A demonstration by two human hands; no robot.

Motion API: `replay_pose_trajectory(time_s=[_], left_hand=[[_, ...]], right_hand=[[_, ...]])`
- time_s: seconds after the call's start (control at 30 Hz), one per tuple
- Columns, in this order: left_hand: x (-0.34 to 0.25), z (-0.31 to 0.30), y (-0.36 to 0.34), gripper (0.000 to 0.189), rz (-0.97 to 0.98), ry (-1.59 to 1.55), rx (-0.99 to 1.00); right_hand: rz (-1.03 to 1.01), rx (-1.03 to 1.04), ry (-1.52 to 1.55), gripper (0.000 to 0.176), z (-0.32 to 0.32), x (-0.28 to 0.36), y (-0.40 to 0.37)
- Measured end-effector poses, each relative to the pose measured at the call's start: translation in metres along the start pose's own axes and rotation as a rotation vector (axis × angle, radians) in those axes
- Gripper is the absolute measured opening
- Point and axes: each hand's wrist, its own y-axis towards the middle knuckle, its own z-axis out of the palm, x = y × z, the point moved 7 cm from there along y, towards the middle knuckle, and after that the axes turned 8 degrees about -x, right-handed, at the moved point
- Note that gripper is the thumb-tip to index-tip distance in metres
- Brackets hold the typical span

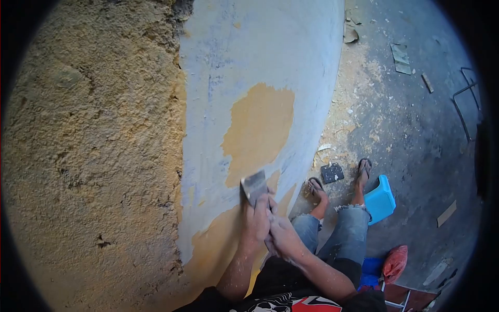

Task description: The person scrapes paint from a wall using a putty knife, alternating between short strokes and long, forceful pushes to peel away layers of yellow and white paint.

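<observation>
My left hand point(256, 221) and my right hand point(283, 236) are close together, both wrapped round the handle of a scraper. The scraper's wide metal blade point(254, 186) points up and lies against or just over the smooth wall point(218, 130). Beside the blade, the whitish coating borders bare yellow-tan patches, one large patch point(260, 130) above it and another point(218, 244) below left. The handle is mostly hidden by my fingers.
Rough plaster point(93, 130) covers the left. Flakes litter the floor point(416, 140) along the wall. Near my sandalled feet are a black square piece point(332, 173) and a blue plastic stool point(380, 200). A red bag point(395, 264) lies lower right; a metal frame point(460, 112) is far right.
</observation>
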Motion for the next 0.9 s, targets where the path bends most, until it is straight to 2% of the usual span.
replay_pose_trajectory(time_s=[0.07, 0.13, 0.17, 0.2, 0.27, 0.3, 0.4, 0.47, 0.57, 0.63, 0.67, 0.77, 0.8, 0.87, 0.9], left_hand=[[-0.01, 0.006, 0.007, 0.029, -0.022, 0.022, -0.015], [-0.032, 0.024, 0.012, 0.024, 0.059, 0.063, 0.041], [-0.007, 0.015, 0.007, 0.027, -0.017, 0.0, -0.033], [0.008, 0.009, -0.001, 0.027, -0.01, 0.016, -0.021], [0.03, 0.0, -0.013, 0.024, -0.123, -0.044, -0.051], [0.033, -0.004, -0.008, 0.025, -0.069, -0.024, -0.044], [0.019, 0.011, -0.004, 0.025, -0.063, -0.076, -0.058], [0.021, 0.009, -0.011, 0.025, -0.115, -0.084, -0.042], [0.009, 0.01, -0.004, 0.025, -0.06, -0.062, 0.001], [-0.003, 0.005, 0.005, 0.026, -0.019, 0.147, -0.081], [0.004, 0.0, -0.002, 0.026, -0.041, 0.151, -0.099], [0.025, 0.015, -0.006, 0.025, -0.141, -0.07, -0.014], [0.027, 0.016, -0.003, 0.025, -0.144, -0.064, -0.002], [0.03, 0.011, -0.005, 0.024, -0.273, -0.112, -0.098], [0.022, 0.018, 0.001, 0.022, -0.233, -0.152, -0.042]], right_hand=[[-0.018, -0.032, 0.025, 0.046, -0.002, 0.008, 0.005], [-0.065, -0.025, 0.015, 0.045, -0.008, 0.027, 0.008], [-0.051, -0.052, -0.006, 0.046, -0.011, 0.015, 0.005], [-0.061, -0.053, 0.012, 0.046, -0.015, 0.006, 0.002], [0.058, 0.006, -0.079, 0.046, -0.019, -0.018, -0.005], [0.052, -0.001, -0.117, 0.049, -0.02, -0.018, -0.004], [0.018, 0.031, -0.115, 0.049, -0.024, 0.0, 0.002], [0.081, 0.011, -0.081, 0.051, -0.024, -0.005, -0.005], [0.043, 0.005, -0.073, 0.05, -0.018, -0.006, 0.004], [-0.062, 0.018, -0.075, 0.049, -0.013, 0.003, 0.013], [-0.034, 0.024, -0.075, 0.049, -0.013, -0.002, 0.006], [0.077, 0.008, -0.07, 0.049, -0.025, 0.0, 0.002], [0.074, -0.002, -0.061, 0.049, -0.025, 0.001, 0.004], [-0.034, -0.055, -0.153, 0.052, -0.025, 0.006, 0.006], [-0.008, -0.006, -0.183, 0.053, -0.03, 0.005, 0.011]])
